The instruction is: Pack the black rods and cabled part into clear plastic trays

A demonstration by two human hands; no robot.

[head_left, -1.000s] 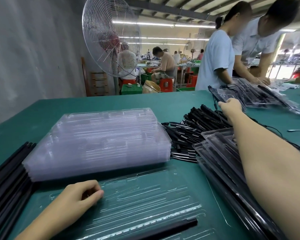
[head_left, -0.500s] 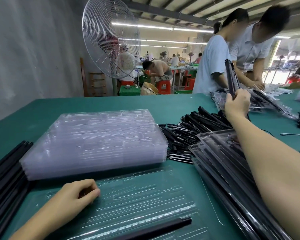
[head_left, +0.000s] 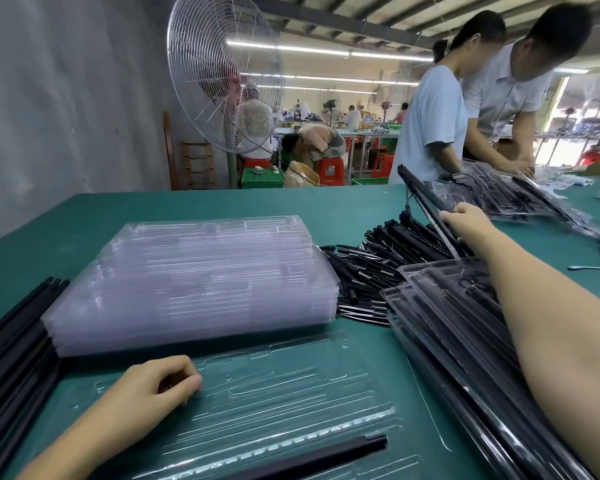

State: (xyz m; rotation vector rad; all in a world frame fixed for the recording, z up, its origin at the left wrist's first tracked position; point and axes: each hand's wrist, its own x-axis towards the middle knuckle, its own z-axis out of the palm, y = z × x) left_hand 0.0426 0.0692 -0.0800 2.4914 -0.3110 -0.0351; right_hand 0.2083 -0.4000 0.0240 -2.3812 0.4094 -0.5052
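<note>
Open tray point(head_left: 291, 393) at 6 o'clock holds one black rod point(head_left: 326, 459); its other slots look unfilled. Left hand point(head_left: 153, 389), fingers curled and gripping nothing visible, rests on it. Right hand point(head_left: 465, 221) at 2 o'clock grips a cabled part point(head_left: 417, 194) above the pile point(head_left: 378, 265). Many empty trays point(head_left: 194, 278) await.

Curled left hand point(head_left: 155, 386) near; right hand point(head_left: 466, 225) outstretched, fingers point(head_left: 451, 218) tight.

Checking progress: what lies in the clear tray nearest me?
One black rod lies along the near side of the tray. The left hand rests on its left part, hiding whatever sits under it.
</note>
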